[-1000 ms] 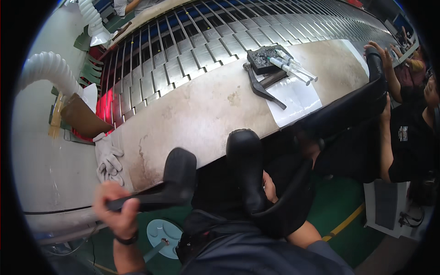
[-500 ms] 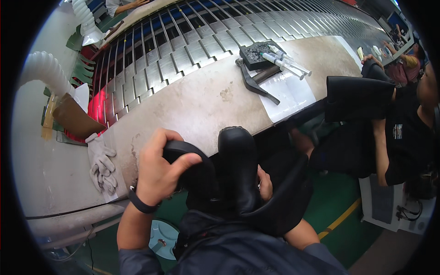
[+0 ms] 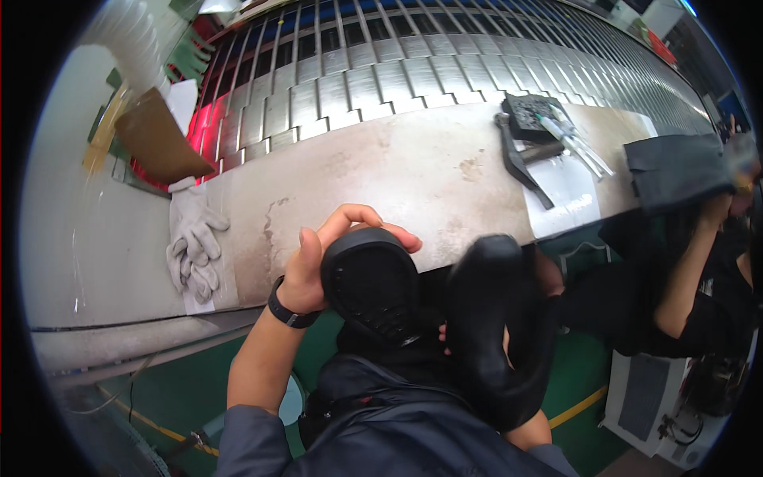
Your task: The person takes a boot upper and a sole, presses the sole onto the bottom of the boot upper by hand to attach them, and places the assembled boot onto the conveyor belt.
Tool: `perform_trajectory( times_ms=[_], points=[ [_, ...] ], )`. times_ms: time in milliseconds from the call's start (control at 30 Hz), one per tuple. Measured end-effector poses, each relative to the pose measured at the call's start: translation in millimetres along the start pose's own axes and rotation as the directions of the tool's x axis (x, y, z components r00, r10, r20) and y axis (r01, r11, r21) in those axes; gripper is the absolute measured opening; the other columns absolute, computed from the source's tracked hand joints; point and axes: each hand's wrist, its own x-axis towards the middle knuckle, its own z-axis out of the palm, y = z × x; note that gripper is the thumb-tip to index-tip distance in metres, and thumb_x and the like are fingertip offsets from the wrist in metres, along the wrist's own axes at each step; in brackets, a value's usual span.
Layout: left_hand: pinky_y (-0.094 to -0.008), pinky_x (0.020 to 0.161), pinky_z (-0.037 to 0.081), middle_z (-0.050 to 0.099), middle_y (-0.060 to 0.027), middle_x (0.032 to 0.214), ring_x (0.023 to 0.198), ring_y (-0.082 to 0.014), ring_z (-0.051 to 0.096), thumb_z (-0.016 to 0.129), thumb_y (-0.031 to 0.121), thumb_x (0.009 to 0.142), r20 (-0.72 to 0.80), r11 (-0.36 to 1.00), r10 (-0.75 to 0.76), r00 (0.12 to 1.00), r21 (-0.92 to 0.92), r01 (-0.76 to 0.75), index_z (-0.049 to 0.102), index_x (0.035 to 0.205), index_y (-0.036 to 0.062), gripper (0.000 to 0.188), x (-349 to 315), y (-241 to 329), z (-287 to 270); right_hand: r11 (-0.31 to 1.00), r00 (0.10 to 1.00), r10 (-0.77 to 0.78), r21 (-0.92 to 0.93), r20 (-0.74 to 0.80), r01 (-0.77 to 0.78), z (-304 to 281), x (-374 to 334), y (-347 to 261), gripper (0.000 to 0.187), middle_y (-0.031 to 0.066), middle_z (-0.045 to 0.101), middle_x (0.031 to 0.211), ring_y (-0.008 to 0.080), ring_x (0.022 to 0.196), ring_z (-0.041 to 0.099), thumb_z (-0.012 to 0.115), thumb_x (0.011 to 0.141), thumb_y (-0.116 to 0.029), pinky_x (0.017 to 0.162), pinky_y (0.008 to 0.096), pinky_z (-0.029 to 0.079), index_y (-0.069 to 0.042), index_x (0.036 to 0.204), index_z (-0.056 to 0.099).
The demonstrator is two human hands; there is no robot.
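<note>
Black and thick-rimmed, a shoe sole [image 3: 369, 286] is held up just over the near edge of the bench [image 3: 366, 175], its hollow side facing the person. Their left hand [image 3: 310, 266] cups it from behind: the fingers are bent over the top rim, the thumb stands up off to one side, and the grip is about as wide as the sole. A dark band [image 3: 292, 305] circles that wrist.

Just right of the sole, also at the bench's near edge, a black boot [image 3: 481, 318] points its toe toward the bench top. The right hand [image 3: 507, 347] is mostly hidden by it; a few fingertips curl round its side, but how tightly they press I cannot tell.

Toward the bench's left end lie pale work gloves [image 3: 192, 242], one over the other. Right of the bench's middle is a white sheet [image 3: 566, 199], with a hammer [image 3: 515, 164] partly across it. Behind that sits a black box of dark lumps [image 3: 528, 118], syringes [image 3: 586, 151] leaning against it. A co-worker [image 3: 725, 298] at the bench's right end has a dark leather piece [image 3: 679, 171] raised. Metal slats [image 3: 342, 91] run along the bench's far side.
</note>
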Motion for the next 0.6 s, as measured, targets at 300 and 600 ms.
perform_trajectory(
  times_ms=[300, 600],
  points=[
    [-0.055, 0.109, 0.055, 0.065, -0.0362, 0.134, 0.13, -0.0441, 0.066, 0.037, 0.099, 0.085, 0.013, 0.997, 0.028, 1.0, 0.078, -0.029, 0.047, 0.122, 0.0064, 0.101, 2.8, -0.2, 1.9, 0.906, 0.804, -0.078, 0.378, 0.59, -0.19, 1.2, 26.4, 120.4, 0.062, 0.0224, 0.069, 0.138, 0.0287, 0.125, 0.069, 0.061, 0.111, -0.036, 0.108, 0.0422, 0.055, 0.003, 0.158, 0.048],
    [-0.0585, 0.118, 0.047, 0.053, -0.0378, 0.154, 0.144, -0.0475, 0.056, 0.064, 0.104, 0.036, -0.014, 0.991, 0.023, 1.0, 0.133, -0.021, 0.039, 0.163, -0.008, 0.171, -18.4, 10.5, 7.0, 0.884, 0.849, -0.016, 0.405, 0.528, -0.235, 20.4, 32.9, 133.3, 0.071, 0.0192, 0.063, 0.15, 0.0261, 0.136, 0.062, 0.064, 0.107, -0.042, 0.117, 0.0408, 0.048, 0.004, 0.158, 0.049]
  ],
)
